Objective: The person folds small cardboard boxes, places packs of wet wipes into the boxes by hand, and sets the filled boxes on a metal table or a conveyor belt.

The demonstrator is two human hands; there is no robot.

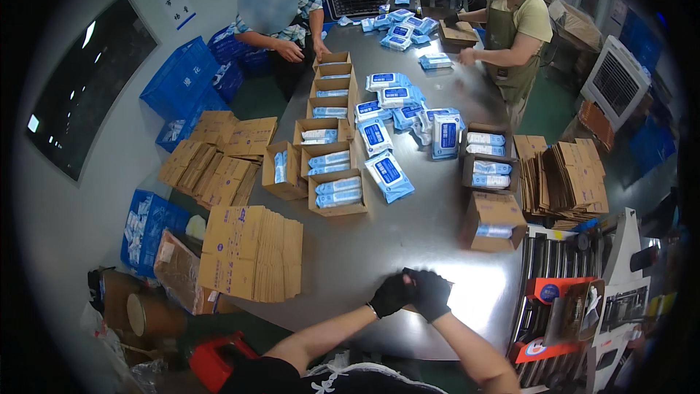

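Note:
My left hand (391, 297) and my right hand (432, 295), both in black gloves, meet over the near part of the metal table (343, 248). Their fingers are closed and pressed against each other; what lies between them, if anything, is hidden. Ahead and to the right stands an open carton (496, 220) with a wet wipe pack inside. To the left of my hands a bundle of flattened cardboard boxes (251, 254) stands at the table edge. Loose blue-and-white wet wipe packs (389, 176) lie farther up the table.
Open cartons with packs (337, 192) line the left side. Flattened boxes (572, 179) are stacked at the right, above a roller conveyor (543, 270). A person in an apron (514, 36) and one in a patterned shirt (281, 11) stand at the far sides. A red stool (219, 357) is low left.

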